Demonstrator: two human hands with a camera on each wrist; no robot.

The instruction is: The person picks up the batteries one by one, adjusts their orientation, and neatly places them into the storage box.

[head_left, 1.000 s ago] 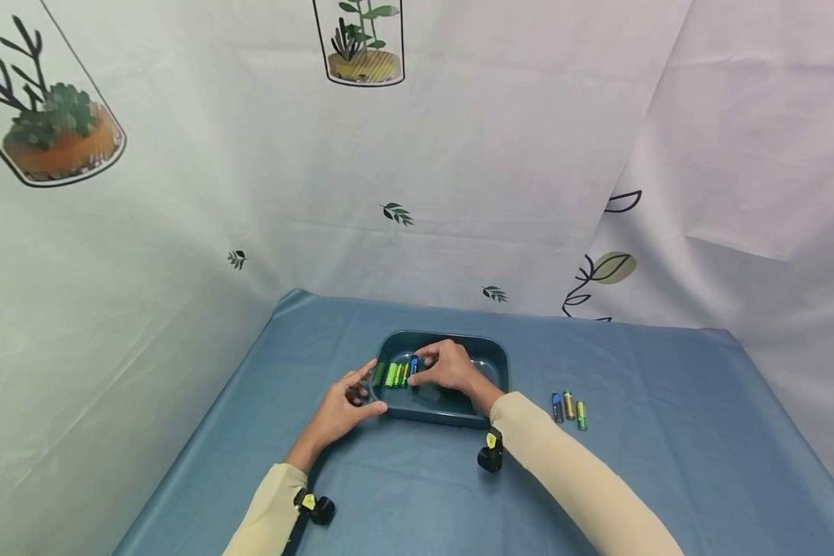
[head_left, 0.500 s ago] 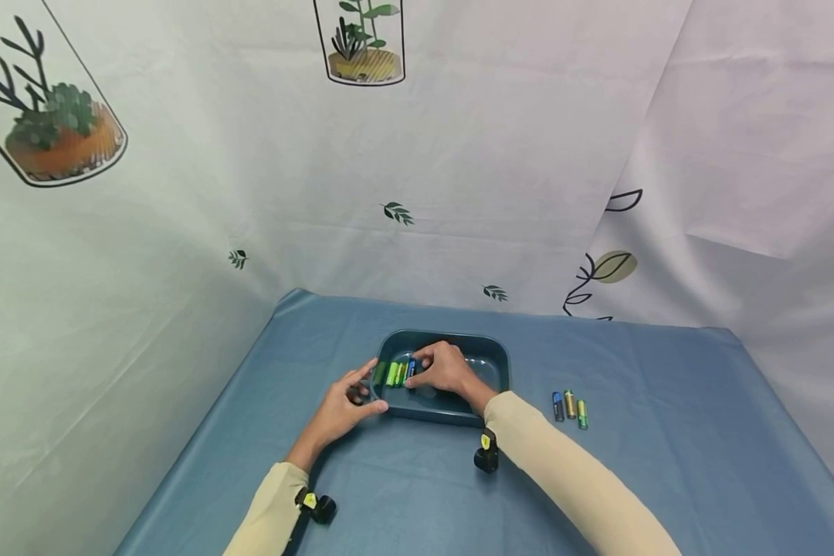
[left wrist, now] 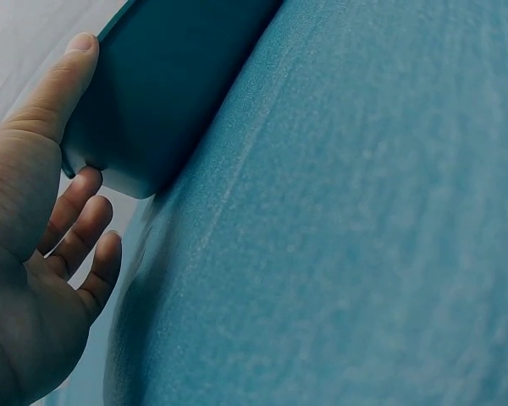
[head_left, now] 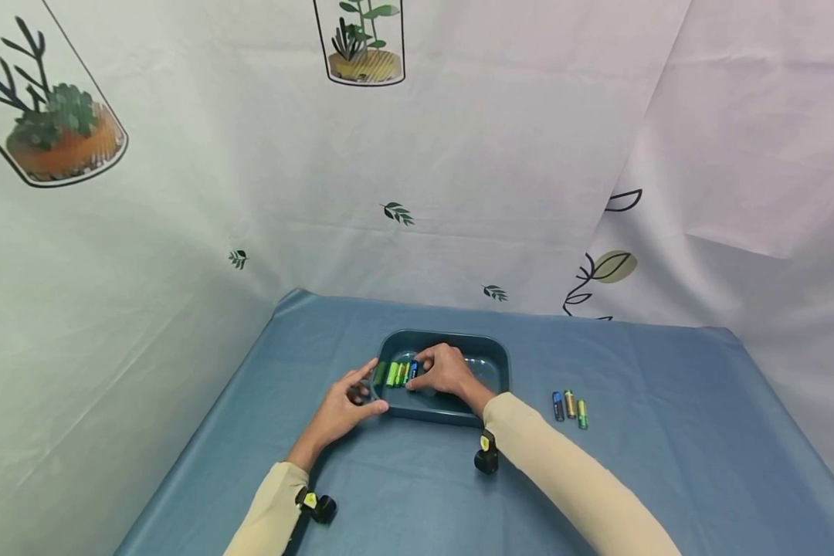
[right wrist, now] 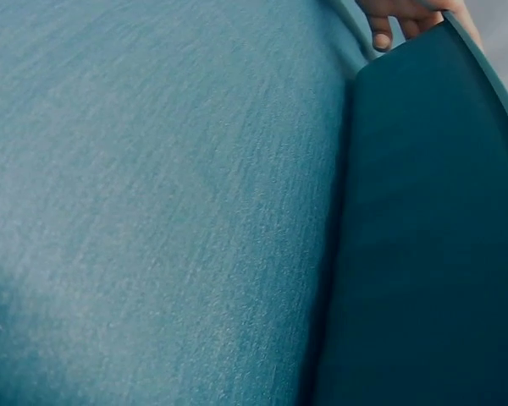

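Note:
A dark teal rectangular tray [head_left: 431, 417] stands on the table, with a short row of green and yellow batteries [head_left: 394, 374] lying side by side at its left end. At the right end of that row, a blue battery [head_left: 413, 370] is pinched between the thumb and fingers of my right hand [head_left: 449, 369], which reaches inside the tray. My left hand [head_left: 339, 408] grips the tray's near left corner; in the left wrist view, its thumb lies along the rim and its lower fingers curl beside the wall [left wrist: 169, 93]. The right wrist view shows mostly the tray's outer wall [right wrist: 432, 237], without the right hand.
To the right of the tray lie three loose batteries: a blue one [head_left: 558, 406], a gold one [head_left: 570, 404] and a green one [head_left: 581, 414]. A blue cloth [head_left: 403, 494] covers the table. Behind it hangs a pale printed curtain [head_left: 500, 170].
My right hand has shifted slightly left and down in the tray with the blue battery, which stands closer against the green row. The left hand has kept its place at the corner.

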